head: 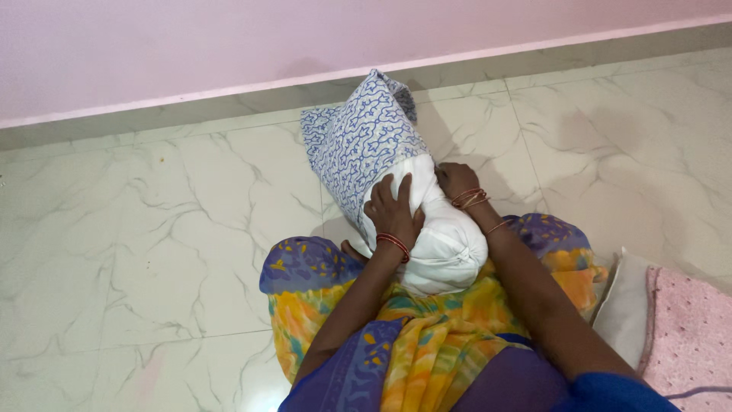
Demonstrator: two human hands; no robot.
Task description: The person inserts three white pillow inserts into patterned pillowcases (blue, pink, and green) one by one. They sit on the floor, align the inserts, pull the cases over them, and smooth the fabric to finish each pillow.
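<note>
1. Nearest the camera: the person sits on the marble floor (137, 252), knees spread under a yellow and purple garment (427, 336). The white pillow (446, 244) rests on the lap, its near end bare and rounded, its far end reaching out over the floor toward the wall.

2. Left hand (393, 210): laid flat on top of the pillow, fingers spread and pressing down just at the hem of the patterned cover (358, 141). Red bangles at the wrist. It grips nothing closed; it pins cloth against filling.

3. Right hand (456, 181): at the pillow's right flank, curled over the side where the cover's edge meets white fabric. Fingers mostly hidden behind the bulge, so I cannot tell whether they pinch the hem or only push.

4. Judgement on working the cover well: keep one hand bracing the pillow while the other works the hem, in short pulls on alternate sides so the cloth does not bunch. Squeezing the filling narrow at the hem should ease the fit.

5. Farther out: the blue-and-white cover sheathes the far half, its closed end peaked and slack near the skirting (229, 103). That slack suggests the corners are not seated.

6. Right edge of the floor: a second cushion with a pink textured cloth (686, 328), well apart.
</note>
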